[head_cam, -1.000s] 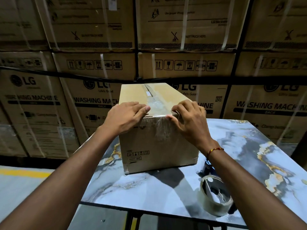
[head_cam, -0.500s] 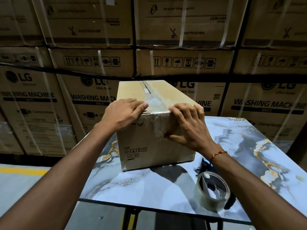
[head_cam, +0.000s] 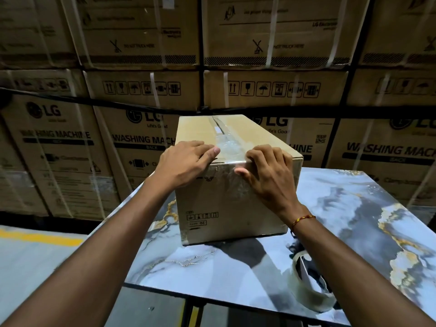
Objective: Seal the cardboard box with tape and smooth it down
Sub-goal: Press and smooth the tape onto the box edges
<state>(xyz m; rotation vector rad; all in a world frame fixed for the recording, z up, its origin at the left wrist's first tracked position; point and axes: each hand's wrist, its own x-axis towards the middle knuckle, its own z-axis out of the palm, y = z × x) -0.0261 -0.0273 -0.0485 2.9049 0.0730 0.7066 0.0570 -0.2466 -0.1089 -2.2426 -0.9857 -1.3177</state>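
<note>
Here, cardboard box on marbled blue-grey surface, stacked washing-machine cartons behind. Left hand and right hand flat, open, pressing clear tape at near top edge. Tape roll near right.

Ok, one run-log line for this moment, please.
phase: smoothing tape | left hand: flat on cardboard box top | right hand: pressing clear tape over edge | tape roll: on table

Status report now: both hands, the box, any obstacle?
Left hand flat on box top. Right hand pressing tape over front edge. Nothing in the way.
</note>
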